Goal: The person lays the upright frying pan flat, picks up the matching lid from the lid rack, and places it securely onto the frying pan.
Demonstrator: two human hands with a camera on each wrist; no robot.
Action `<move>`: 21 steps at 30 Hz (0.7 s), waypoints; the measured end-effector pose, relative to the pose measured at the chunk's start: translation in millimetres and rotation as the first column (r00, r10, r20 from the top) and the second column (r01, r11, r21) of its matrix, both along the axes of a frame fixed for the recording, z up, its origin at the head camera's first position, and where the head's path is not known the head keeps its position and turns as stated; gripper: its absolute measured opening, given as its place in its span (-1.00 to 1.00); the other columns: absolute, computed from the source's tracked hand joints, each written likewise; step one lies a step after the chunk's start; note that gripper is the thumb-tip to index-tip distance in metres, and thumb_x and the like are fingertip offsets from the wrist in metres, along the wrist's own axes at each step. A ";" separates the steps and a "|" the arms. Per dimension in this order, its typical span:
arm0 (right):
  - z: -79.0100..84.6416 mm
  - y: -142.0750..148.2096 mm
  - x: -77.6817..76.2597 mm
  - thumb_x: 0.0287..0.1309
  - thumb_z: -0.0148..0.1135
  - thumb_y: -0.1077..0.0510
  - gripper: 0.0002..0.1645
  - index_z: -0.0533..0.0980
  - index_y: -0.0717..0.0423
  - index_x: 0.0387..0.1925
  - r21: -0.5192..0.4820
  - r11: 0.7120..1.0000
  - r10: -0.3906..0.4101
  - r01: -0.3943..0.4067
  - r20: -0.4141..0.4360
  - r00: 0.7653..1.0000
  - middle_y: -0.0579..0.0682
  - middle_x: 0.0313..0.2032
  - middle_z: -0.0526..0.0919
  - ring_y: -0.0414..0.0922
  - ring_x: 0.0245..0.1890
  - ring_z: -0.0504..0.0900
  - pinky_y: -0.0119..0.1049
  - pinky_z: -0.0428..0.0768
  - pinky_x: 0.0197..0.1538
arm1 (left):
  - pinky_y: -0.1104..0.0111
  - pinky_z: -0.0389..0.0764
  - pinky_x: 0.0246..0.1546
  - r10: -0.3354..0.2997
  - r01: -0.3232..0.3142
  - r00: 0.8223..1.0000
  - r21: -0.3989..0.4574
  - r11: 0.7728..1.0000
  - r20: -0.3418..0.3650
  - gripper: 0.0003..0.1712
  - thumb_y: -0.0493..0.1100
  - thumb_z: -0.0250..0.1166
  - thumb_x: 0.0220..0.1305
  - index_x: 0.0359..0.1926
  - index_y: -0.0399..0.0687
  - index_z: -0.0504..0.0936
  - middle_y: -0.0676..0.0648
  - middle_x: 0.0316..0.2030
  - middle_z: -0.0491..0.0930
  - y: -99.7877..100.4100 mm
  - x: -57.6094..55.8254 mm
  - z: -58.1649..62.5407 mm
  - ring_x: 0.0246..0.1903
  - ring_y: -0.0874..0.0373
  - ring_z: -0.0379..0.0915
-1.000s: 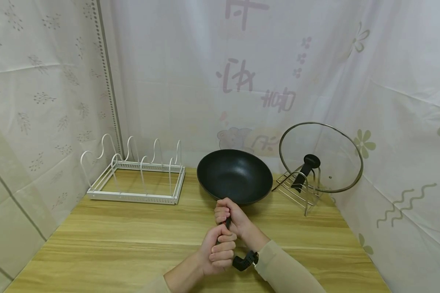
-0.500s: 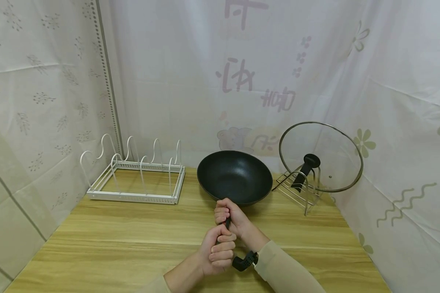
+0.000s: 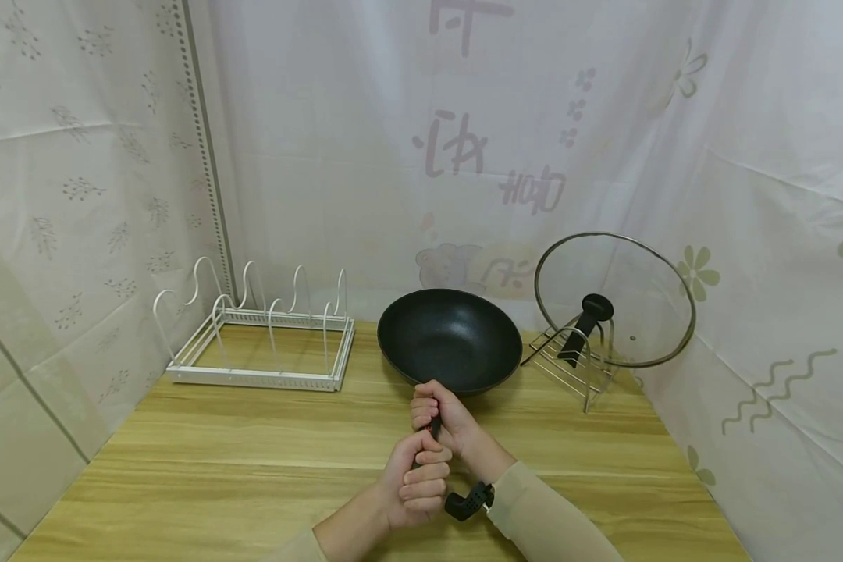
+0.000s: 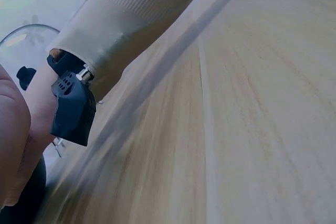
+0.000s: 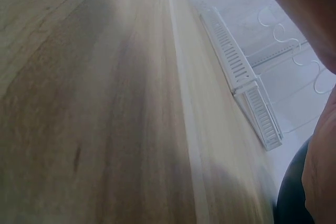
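The left hand (image 3: pixel 416 485) and right hand (image 3: pixel 448 415) are gripping a black wok (image 3: pixel 449 336) by its handle (image 3: pixel 434 427), fingers curled round. The wok is being held over a wood-grained tabletop (image 3: pixel 253 460), between a white rack (image 3: pixel 253 379) on its left and a wire stand (image 3: pixel 587 382) holding a glass lid (image 3: pixel 635 293) on its right. Behind the wok, pale printed sheeting (image 3: pixel 323 156) is hanging.

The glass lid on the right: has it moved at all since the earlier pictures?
No. In the head view, the glass lid shows no visible shift in any direction against the green flower on the curtain.
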State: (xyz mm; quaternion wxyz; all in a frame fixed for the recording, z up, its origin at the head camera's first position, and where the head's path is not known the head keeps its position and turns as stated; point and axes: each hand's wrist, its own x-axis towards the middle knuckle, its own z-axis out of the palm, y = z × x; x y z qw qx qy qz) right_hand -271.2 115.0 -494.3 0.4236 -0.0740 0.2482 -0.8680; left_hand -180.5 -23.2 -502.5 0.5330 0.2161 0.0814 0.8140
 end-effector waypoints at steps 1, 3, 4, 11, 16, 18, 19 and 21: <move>0.2 0.0 0.1 0.70 -0.22 0.09 -0.38 0.36 -0.10 -0.64 0.001 1.000 -0.003 0.003 0.006 1.000 -0.25 -0.67 0.45 -0.36 -0.63 0.48 -0.61 0.52 -0.41 | 0.57 -0.16 -0.75 0.001 -0.001 1.000 -0.004 1.000 -0.002 -0.57 -0.05 -0.10 0.52 -0.55 0.19 0.02 0.20 -0.77 -0.01 -0.1 -0.1 -0.2 -0.83 0.38 0.01; 0.3 0.0 0.3 0.71 -0.23 0.09 -0.37 0.36 -0.09 -0.64 0.008 1.000 -0.011 0.011 0.013 1.000 -0.24 -0.66 0.47 -0.38 -0.64 0.43 -0.60 0.55 -0.40 | 0.56 -0.16 -0.75 0.006 -0.006 1.000 -0.012 1.000 -0.007 -0.57 -0.04 -0.10 0.52 -0.55 0.19 0.02 0.20 -0.76 -0.02 -0.5 -0.3 -0.5 -0.83 0.38 0.01; 0.2 -0.1 0.4 0.71 -0.23 0.09 -0.38 0.36 -0.09 -0.63 0.012 1.000 -0.016 0.016 0.017 1.000 -0.24 -0.66 0.48 -0.39 -0.63 0.41 -0.59 0.57 -0.39 | 0.56 -0.16 -0.75 0.008 -0.008 1.000 -0.015 1.000 -0.009 -0.57 -0.04 -0.09 0.53 -0.55 0.19 0.02 0.20 -0.76 -0.02 -0.8 -0.4 -0.6 -0.82 0.38 0.01; -0.3 -1.4 2.2 0.72 -0.21 0.09 -0.40 0.39 -0.10 -0.60 0.093 0.993 -0.069 0.067 0.015 0.998 -0.27 -0.64 0.43 -0.39 -0.61 0.51 -0.58 0.59 -0.37 | 0.56 -0.15 -0.73 0.051 -0.052 0.998 -0.073 0.996 -0.027 -0.59 -0.06 -0.12 0.53 -0.53 0.20 0.04 0.23 -0.75 0.08 -3.2 0.2 -0.8 -0.80 0.40 0.07; -0.6 -2.0 3.3 0.71 -0.15 0.09 -0.44 0.42 -0.11 -0.57 0.145 0.984 -0.104 0.101 0.012 0.995 -0.28 -0.62 0.44 -0.39 -0.59 0.54 -0.58 0.59 -0.35 | 0.56 -0.10 -0.71 0.107 -0.113 0.993 -0.170 0.979 -0.044 -0.61 -0.06 -0.26 0.54 -0.54 0.21 0.07 0.26 -0.77 0.40 -4.0 0.7 -1.0 -0.79 0.40 0.07; -0.5 -2.2 3.7 0.70 -0.12 0.09 -0.46 0.43 -0.11 -0.55 0.166 0.979 -0.118 0.114 0.010 0.993 -0.28 -0.61 0.46 -0.39 -0.59 0.54 -0.58 0.58 -0.36 | 0.55 -0.09 -0.70 0.122 -0.129 0.991 -0.202 0.971 -0.048 -0.61 -0.06 -0.28 0.53 -0.54 0.21 0.08 0.26 -0.76 0.45 -4.3 0.9 -0.6 -0.79 0.40 0.06; -0.4 -2.5 3.8 0.70 -0.11 0.09 -0.47 0.43 -0.11 -0.54 0.177 0.977 -0.124 0.120 0.008 0.992 -0.27 -0.61 0.47 -0.39 -0.58 0.55 -0.58 0.58 -0.36 | 0.55 -0.08 -0.69 0.127 -0.135 0.991 -0.215 0.967 -0.049 -0.61 -0.06 -0.27 0.53 -0.54 0.20 0.08 0.27 -0.76 0.46 -4.4 1.0 -0.4 -0.78 0.40 0.06; -0.6 -2.9 4.1 0.69 -0.08 0.08 -0.49 0.44 -0.11 -0.53 0.199 0.971 -0.138 0.135 0.004 0.990 -0.27 -0.60 0.48 -0.39 -0.58 0.55 -0.57 0.58 -0.37 | 0.55 -0.08 -0.69 0.137 -0.147 0.989 -0.228 0.962 -0.060 -0.62 -0.07 -0.24 0.52 -0.54 0.20 0.10 0.27 -0.75 0.47 -4.4 1.2 0.1 -0.77 0.40 0.03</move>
